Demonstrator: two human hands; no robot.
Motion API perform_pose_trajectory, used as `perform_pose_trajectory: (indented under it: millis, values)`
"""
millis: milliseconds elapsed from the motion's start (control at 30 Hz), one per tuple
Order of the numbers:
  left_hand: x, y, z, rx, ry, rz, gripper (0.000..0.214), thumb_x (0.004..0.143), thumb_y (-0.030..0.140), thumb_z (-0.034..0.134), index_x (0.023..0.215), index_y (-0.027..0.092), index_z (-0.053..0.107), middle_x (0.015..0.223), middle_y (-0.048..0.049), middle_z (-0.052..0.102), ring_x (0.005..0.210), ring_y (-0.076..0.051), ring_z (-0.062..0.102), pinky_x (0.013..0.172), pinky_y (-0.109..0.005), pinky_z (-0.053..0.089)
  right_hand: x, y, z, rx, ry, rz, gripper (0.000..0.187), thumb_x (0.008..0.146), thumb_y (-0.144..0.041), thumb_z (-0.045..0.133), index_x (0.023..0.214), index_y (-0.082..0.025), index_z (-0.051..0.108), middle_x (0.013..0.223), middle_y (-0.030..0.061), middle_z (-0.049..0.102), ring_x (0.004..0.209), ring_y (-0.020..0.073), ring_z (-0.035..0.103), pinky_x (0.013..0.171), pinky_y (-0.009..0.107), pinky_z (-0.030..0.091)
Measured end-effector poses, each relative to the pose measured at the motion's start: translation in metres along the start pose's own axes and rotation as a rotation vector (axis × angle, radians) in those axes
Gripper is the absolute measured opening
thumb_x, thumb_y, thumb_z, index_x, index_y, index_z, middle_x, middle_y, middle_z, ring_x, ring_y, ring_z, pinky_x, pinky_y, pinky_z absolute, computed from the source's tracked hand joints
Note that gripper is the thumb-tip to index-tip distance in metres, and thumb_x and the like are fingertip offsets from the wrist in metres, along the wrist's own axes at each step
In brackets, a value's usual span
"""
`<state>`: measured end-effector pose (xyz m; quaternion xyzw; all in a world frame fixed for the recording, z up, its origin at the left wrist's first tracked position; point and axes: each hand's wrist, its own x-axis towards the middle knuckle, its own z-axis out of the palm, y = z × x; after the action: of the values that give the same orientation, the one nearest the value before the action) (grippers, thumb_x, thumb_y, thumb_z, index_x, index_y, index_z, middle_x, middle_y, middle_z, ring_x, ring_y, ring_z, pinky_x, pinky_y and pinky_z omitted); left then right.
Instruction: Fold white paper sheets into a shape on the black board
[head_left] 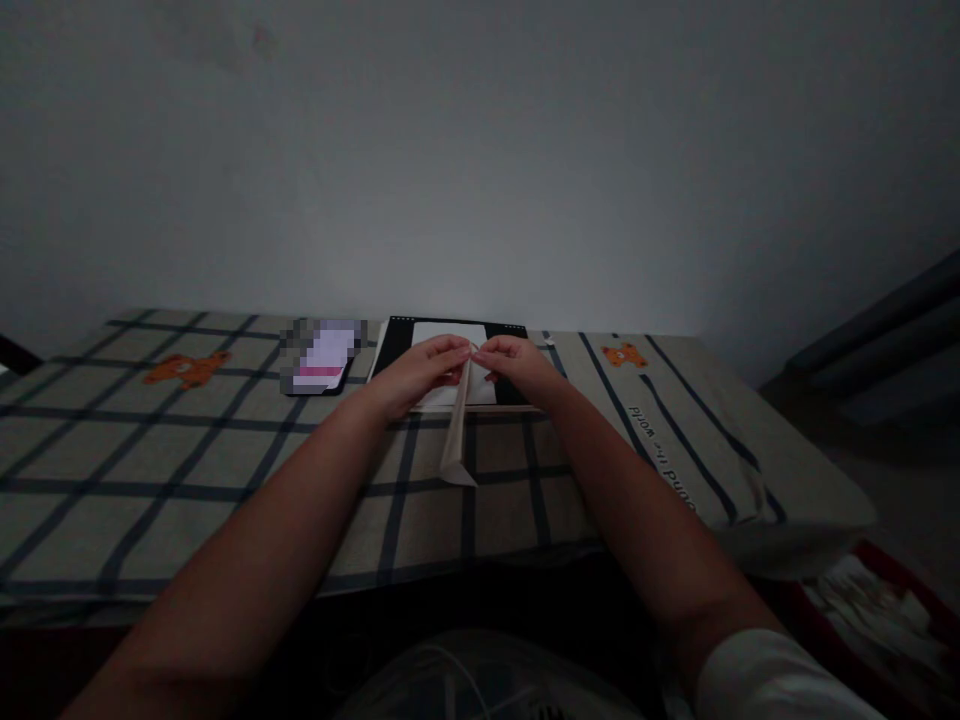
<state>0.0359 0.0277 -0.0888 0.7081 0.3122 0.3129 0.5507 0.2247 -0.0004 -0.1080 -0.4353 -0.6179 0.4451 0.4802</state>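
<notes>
Between my two hands is a narrow strip of folded white paper [457, 430], its wider end pointing toward me. My left hand [427, 368] pinches its far end from the left with thumb and fingertips. From the other side my right hand [517, 365] pinches the same end, the fingertips of both hands almost meeting. Beneath them lies a black notebook or folder [395, 345] with a white rectangle [439, 328] in its middle. The fine folds at the fingertips are too small to make out.
A phone [324, 358] with a lit, blurred screen lies left of the notebook. A checked tablecloth [225, 440] with bear prints covers the table, which stands against a pale wall [480, 180]. A small white scrap [549, 340] lies right of the notebook.
</notes>
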Motion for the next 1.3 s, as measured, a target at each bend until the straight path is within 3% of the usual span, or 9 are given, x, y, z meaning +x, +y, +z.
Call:
perform_pose_trajectory:
  millis: [267,433,567,667,767,1033,1300]
  values:
    - [0.0001,0.0010,-0.0003,-0.168,-0.004,-0.049,0.035,0.074,0.036,0.070,0.102,0.018,0.060,0.075,0.0012,0.058,0.063,-0.009,0.050,0.061,-0.024,0.041,-0.0010,-0.0016,0.0020,-0.003,0.030,0.020,0.028,0.071,-0.043,0.071,0.080,-0.018,0.063,0.074,-0.0008,0.060,0.061,0.0101,0.050,0.058,0.025,0.042]
    - [0.0004,0.0022,-0.0021,-0.146,-0.027,-0.074,0.040,0.076,0.033,0.066,0.112,0.020,0.057,0.067,0.0039,0.051,0.057,-0.009,0.046,0.056,-0.023,0.038,-0.0010,-0.0016,0.0005,-0.011,0.047,0.021,0.028,0.070,-0.043,0.071,0.080,-0.018,0.063,0.074,-0.0013,0.060,0.060,0.0095,0.049,0.057,0.024,0.042]
    - [0.0017,-0.0005,-0.0013,-0.203,-0.003,-0.102,0.028,0.081,0.034,0.063,0.105,0.020,0.059,0.077,0.0002,0.058,0.065,-0.010,0.052,0.059,-0.022,0.041,0.0012,0.0005,-0.0015,-0.032,0.074,0.015,0.028,0.071,-0.043,0.070,0.081,-0.019,0.062,0.076,-0.0005,0.060,0.061,0.0100,0.050,0.058,0.025,0.042]
    - [0.0028,-0.0046,-0.0007,-0.294,-0.055,-0.109,0.022,0.081,0.035,0.067,0.094,0.019,0.061,0.088,-0.0014,0.062,0.073,-0.010,0.056,0.064,-0.021,0.044,0.0020,0.0012,-0.0017,-0.039,0.099,0.024,0.027,0.070,-0.042,0.070,0.080,-0.019,0.061,0.074,-0.0007,0.059,0.061,0.0102,0.049,0.057,0.025,0.042]
    - [0.0031,-0.0063,-0.0004,-0.318,-0.093,-0.105,0.022,0.081,0.033,0.068,0.096,0.018,0.062,0.089,-0.0017,0.064,0.074,-0.009,0.057,0.067,-0.021,0.046,0.0015,0.0004,-0.0012,-0.036,0.086,0.017,0.026,0.069,-0.041,0.071,0.078,-0.019,0.061,0.073,-0.0009,0.058,0.061,0.0105,0.049,0.057,0.025,0.041]
    - [0.0013,-0.0015,-0.0029,-0.079,-0.016,-0.105,0.040,0.080,0.040,0.066,0.115,0.019,0.062,0.095,-0.0072,0.069,0.076,-0.015,0.063,0.065,-0.027,0.050,0.0009,-0.0033,-0.0024,-0.033,0.094,0.004,0.026,0.068,-0.042,0.067,0.075,-0.019,0.057,0.070,-0.0027,0.053,0.062,0.0108,0.047,0.059,0.026,0.039]
    - [0.0044,-0.0039,-0.0070,-0.007,0.139,-0.102,0.040,0.074,0.042,0.071,0.106,0.018,0.068,0.085,-0.0064,0.071,0.067,-0.015,0.062,0.059,-0.027,0.049,0.0020,-0.0014,-0.0044,0.065,0.112,0.030,0.025,0.070,-0.041,0.068,0.077,-0.020,0.056,0.072,-0.0022,0.053,0.062,0.0105,0.046,0.059,0.025,0.038]
